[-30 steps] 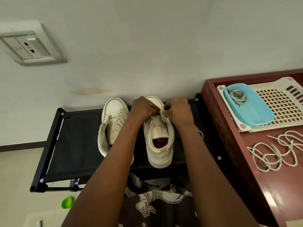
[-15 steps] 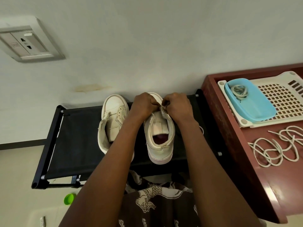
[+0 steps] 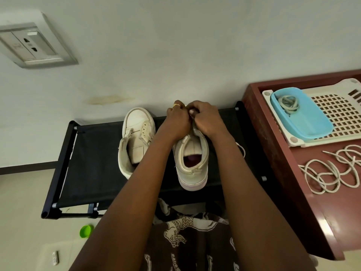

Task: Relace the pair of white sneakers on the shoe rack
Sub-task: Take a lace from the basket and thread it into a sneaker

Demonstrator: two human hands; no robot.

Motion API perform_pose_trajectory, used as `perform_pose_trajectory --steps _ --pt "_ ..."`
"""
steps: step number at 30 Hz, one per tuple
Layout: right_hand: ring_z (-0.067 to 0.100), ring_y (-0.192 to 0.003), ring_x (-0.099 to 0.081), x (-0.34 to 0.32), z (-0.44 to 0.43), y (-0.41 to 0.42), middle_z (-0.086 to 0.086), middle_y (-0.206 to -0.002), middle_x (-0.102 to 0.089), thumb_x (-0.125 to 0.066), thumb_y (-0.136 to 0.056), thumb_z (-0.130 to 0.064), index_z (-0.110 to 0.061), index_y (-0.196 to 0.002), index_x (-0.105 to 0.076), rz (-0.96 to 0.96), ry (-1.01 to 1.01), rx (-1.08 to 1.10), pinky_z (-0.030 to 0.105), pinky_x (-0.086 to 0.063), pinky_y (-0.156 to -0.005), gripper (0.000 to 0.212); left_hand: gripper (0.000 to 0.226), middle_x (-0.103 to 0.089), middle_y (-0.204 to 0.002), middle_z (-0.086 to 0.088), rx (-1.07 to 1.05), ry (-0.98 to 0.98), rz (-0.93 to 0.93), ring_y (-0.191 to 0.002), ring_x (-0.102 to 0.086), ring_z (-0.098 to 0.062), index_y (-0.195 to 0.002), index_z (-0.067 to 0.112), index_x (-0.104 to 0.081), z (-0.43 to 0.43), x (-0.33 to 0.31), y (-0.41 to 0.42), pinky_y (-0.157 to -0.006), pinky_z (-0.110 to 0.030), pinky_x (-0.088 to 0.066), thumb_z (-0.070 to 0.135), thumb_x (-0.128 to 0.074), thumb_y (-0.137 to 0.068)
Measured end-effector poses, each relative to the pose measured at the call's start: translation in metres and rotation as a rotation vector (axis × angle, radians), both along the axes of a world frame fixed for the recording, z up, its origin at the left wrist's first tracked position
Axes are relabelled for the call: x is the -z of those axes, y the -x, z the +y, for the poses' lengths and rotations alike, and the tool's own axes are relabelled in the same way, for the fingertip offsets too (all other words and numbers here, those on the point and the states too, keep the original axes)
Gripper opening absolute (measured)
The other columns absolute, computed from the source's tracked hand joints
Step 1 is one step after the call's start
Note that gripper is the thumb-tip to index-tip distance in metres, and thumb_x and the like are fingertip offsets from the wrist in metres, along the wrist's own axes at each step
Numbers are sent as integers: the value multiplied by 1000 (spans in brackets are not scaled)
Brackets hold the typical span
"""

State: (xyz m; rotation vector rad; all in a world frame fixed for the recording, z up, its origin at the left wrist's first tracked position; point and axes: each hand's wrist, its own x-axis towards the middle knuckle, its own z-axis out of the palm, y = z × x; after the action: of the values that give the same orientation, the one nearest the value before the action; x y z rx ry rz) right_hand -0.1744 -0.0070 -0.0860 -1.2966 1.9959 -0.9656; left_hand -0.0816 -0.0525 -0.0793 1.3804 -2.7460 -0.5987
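Note:
Two white sneakers stand on a black shoe rack (image 3: 91, 165). The left sneaker (image 3: 136, 139) has bare eyelets and no lace. Over the front of the right sneaker (image 3: 192, 165) my left hand (image 3: 176, 122) and my right hand (image 3: 205, 119) sit close together, fingers curled and pinching at the lace holes. The lace itself is mostly hidden under my fingers; a short loop of it (image 3: 241, 149) shows right of the shoe. A loose white lace (image 3: 332, 173) lies coiled on the red-brown table.
A red-brown table (image 3: 293, 192) stands right of the rack, carrying a white perforated tray (image 3: 336, 114) and a blue dish (image 3: 306, 118) holding another lace. A wall with a socket (image 3: 31, 45) is behind. A green cap (image 3: 85, 231) lies on the floor.
Both hands have shifted forward along the right sneaker toward its toe, staying pinched together. The sneakers and loose laces have not moved.

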Motion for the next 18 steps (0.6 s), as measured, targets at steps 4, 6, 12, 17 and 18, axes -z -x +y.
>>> perform_pose_trajectory --steps 4,6,12,17,18 --pt "19 -98 -59 6 -1 4 9 -107 -65 -44 -95 -5 -8 -108 -64 -56 2 8 24 -47 -81 24 24 -36 -131 -16 -55 -46 183 -106 -50 -31 -106 0 -58 -7 1 -8 -88 -24 -37 0 -41 -88" --pt "20 -100 -60 9 0 7 9 -106 -66 -44 -96 -5 -7 -105 -64 -58 -11 25 30 -47 -85 23 21 -40 -121 -12 -153 -105 316 -91 -48 -19 -92 5 -58 -12 -3 -12 -69 -12 -32 -5 -40 -86" --pt "23 -97 -61 4 -1 3 9 -101 -68 -48 -96 -15 -8 -102 -66 -59 -3 -2 35 -46 -86 20 30 -44 -106 -5 -322 -244 584 -98 -52 -25 -72 28 -49 -21 -9 -21 -82 -30 -48 5 -40 -89" --pt "18 -72 -64 -5 -3 -3 6 -75 -67 -57 -90 -4 -6 -92 -67 -371 186 42 33 -53 -77 11 11 -49 -108 -5 -243 -183 592 -96 -51 -16 -90 20 -57 -16 -19 -18 -80 -23 -39 12 -50 -93" --pt "16 -64 -60 -5 -3 -4 6 -69 -64 -57 -89 -2 -5 -89 -67 -398 193 74 30 -52 -70 10 9 -55 -107 -6 -274 -182 582 -96 -52 -16 -91 18 -61 -17 -18 -20 -83 -25 -40 15 -52 -92"
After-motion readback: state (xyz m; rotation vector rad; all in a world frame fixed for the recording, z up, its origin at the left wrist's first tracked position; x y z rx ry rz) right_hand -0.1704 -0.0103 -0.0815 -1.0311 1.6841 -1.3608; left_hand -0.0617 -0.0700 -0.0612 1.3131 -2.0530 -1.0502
